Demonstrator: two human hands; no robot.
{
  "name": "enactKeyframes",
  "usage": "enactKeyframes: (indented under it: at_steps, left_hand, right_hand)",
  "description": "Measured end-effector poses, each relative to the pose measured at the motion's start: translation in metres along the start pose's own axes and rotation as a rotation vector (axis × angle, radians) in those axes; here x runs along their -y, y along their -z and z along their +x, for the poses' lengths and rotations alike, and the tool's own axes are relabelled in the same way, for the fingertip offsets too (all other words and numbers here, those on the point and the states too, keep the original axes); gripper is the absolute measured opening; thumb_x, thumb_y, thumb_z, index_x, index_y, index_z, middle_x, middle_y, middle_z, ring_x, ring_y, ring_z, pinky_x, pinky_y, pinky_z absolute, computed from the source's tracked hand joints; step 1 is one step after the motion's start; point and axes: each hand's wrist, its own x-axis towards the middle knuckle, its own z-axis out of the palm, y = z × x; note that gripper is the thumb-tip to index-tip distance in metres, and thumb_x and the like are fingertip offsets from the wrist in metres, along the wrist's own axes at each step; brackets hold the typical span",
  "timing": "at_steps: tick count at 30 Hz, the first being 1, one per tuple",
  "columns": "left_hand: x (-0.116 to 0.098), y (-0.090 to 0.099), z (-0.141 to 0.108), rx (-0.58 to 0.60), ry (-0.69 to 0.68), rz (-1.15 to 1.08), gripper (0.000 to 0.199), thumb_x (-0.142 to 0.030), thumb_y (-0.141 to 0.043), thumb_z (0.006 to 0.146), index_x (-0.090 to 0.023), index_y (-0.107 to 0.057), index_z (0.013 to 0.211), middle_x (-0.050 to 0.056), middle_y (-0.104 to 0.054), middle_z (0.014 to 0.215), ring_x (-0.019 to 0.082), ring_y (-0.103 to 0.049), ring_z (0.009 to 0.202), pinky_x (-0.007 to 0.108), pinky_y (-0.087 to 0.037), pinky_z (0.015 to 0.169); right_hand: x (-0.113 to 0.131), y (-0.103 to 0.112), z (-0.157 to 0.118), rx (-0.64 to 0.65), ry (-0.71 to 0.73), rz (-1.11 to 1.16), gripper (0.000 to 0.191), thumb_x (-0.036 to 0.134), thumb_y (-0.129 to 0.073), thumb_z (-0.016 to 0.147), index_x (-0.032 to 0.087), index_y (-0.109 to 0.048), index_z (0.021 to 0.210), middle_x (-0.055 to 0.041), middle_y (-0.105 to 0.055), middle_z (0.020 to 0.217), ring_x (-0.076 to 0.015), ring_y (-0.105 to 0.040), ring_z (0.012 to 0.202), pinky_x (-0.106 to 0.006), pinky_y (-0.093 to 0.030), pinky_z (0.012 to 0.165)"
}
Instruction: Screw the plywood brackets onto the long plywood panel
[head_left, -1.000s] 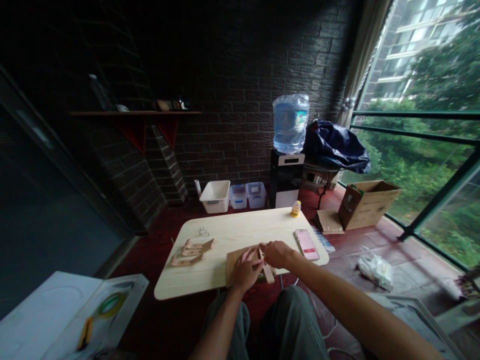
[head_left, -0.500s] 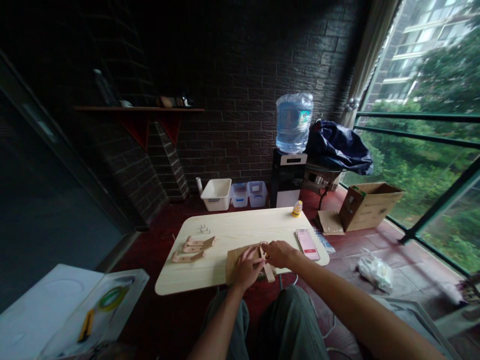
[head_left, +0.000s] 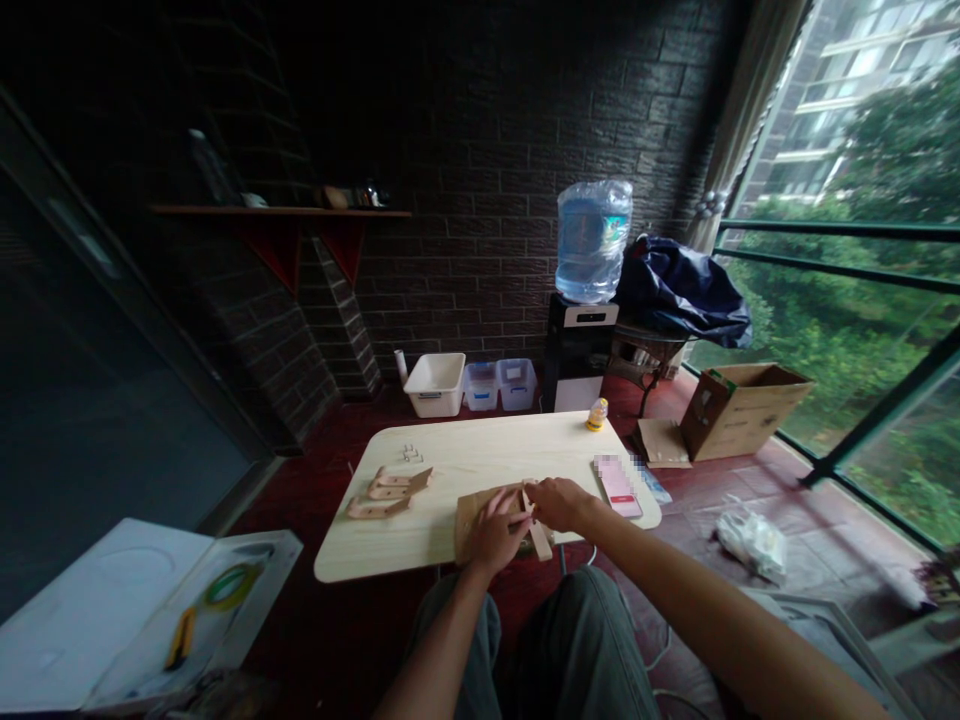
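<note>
While the left hand is pressing on the cardboard, the right hand is working at a wooden strip on the cardboard's right, likely needing steady bracing, though overlap is leaving both grips unclear.

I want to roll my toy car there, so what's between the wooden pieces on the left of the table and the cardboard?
Just bare tabletop. The head view shows nothing between the wooden pieces and the cardboard under the left hand.
</note>
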Motion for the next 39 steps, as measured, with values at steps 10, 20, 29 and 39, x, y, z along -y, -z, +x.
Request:
enactKeyframes:
  at_steps: [10, 20, 29, 39]
  left_hand:
    - [0.001, -0.003, 0.001, -0.004, -0.012, 0.001, 0.023, -0.041, -0.058, 0.093, -0.037, -0.076, 0.105, -0.006, -0.049, 0.15, 0.021, -0.033, 0.146, 0.043, -0.027, 0.122]
    - [0.004, -0.006, 0.001, -0.022, -0.004, -0.003, 0.025, -0.043, -0.056, 0.093, -0.037, -0.075, 0.109, -0.006, -0.049, 0.15, 0.021, -0.033, 0.146, 0.042, -0.026, 0.123]
    - [0.004, -0.007, 0.003, 0.009, -0.011, 0.037, 0.026, -0.044, -0.055, 0.094, -0.037, -0.075, 0.109, -0.006, -0.048, 0.151, 0.021, -0.03, 0.147, 0.044, -0.025, 0.122]
    - [0.005, -0.009, 0.001, -0.024, -0.031, 0.024, 0.024, -0.043, -0.056, 0.094, -0.039, -0.075, 0.108, -0.007, -0.048, 0.151, 0.022, -0.034, 0.145, 0.044, -0.028, 0.121]
  right_hand:
    - [0.0, 0.005, -0.001, 0.001, 0.015, 0.008, 0.033, 0.025, -0.052, 0.094, 0.012, -0.055, 0.124, -0.0196, -0.071, 0.11, -0.0284, -0.071, 0.1, -0.036, -0.055, 0.078]
    - [-0.001, 0.012, -0.007, 0.021, 0.001, 0.042, 0.039, 0.029, -0.055, 0.091, 0.018, -0.054, 0.128, -0.0145, -0.073, 0.111, -0.0281, -0.071, 0.1, -0.036, -0.055, 0.078]
    - [-0.005, -0.001, 0.0, 0.006, 0.013, 0.034, 0.037, 0.029, -0.055, 0.093, 0.011, -0.055, 0.126, -0.0185, -0.071, 0.114, -0.0282, -0.07, 0.103, -0.037, -0.055, 0.082]
    - [-0.003, 0.012, -0.004, 0.02, 0.018, -0.012, 0.035, 0.026, -0.056, 0.091, 0.016, -0.056, 0.125, -0.0155, -0.072, 0.11, -0.028, -0.072, 0.097, -0.036, -0.056, 0.076]
